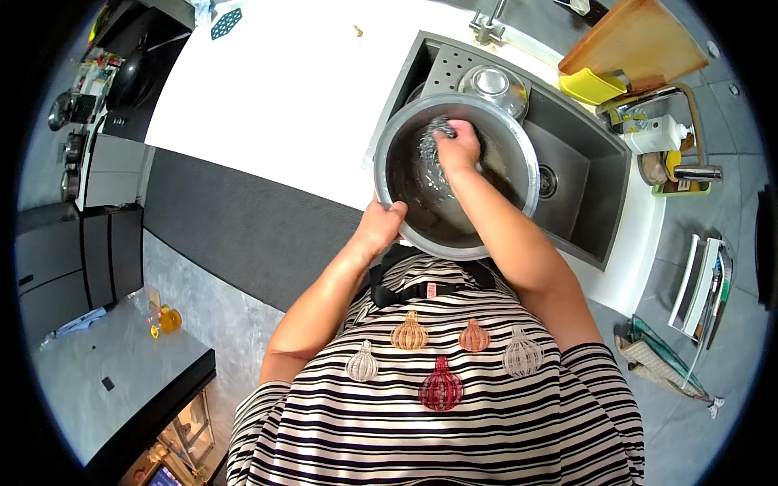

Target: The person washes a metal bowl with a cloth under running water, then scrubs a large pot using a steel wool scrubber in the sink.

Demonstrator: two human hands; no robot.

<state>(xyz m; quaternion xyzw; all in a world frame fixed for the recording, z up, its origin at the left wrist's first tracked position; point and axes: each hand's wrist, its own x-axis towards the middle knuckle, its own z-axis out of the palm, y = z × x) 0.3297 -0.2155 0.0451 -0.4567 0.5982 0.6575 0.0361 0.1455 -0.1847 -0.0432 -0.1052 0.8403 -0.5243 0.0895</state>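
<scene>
Left hand grips the pot; right hand clutches a scourer inside. Tag writing is too small.

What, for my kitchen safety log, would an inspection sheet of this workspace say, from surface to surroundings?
Surface: white counter, with a small brown scrap and a perforated blue mat.
Job's things: metal basin over the sink, wet inside; wiry scourer in it.
Clutter: yellow container, board and white bottle beside the sink; glass lid behind the basin.
Grippers: bare hands; left grips the basin's rim, right holds the scourer.
Cables: nothing seen.
Surroundings: dark cabinets and a grey table with an orange-yellow item.
</scene>
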